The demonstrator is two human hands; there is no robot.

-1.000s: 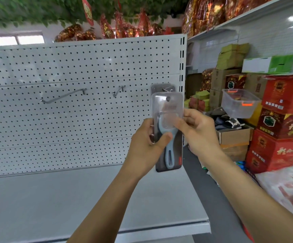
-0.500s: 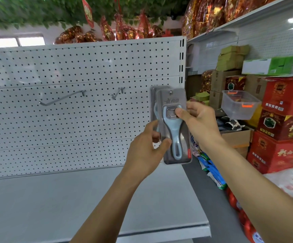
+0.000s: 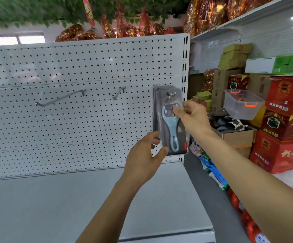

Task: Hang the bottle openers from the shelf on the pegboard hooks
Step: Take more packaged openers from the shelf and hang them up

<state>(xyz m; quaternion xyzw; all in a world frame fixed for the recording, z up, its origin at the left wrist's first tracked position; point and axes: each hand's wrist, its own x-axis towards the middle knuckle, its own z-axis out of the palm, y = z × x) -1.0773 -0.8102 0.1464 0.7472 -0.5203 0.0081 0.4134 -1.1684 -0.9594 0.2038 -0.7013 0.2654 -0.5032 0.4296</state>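
Right hand (image 3: pixel 191 114): thumb and fingers pinch upper part of packaged bottle opener (image 3: pixel 171 123). Left hand (image 3: pixel 145 158): thumb and fingers pinch its lower left corner. Pack upright against pegboard (image 3: pixel 72 71), top hole over right-end hook (image 3: pixel 171 93); second pack behind. Two bare hooks (image 3: pixel 59 99) to the left. Shelf (image 3: pixel 54 199) below.

Packaged blue bottle opener (image 3: pixel 173 125) held upright against white pegboard (image 3: pixel 82 106), hang hole set over hook (image 3: pixel 171 93) at board's right edge. Upper part pinched by right hand (image 3: pixel 190 115); lower left corner gripped by left hand (image 3: pixel 146 157). Second pack seen behind it. Two bare hooks (image 3: pixel 59 99) to left. Grey shelf (image 3: pixel 72 199) below.
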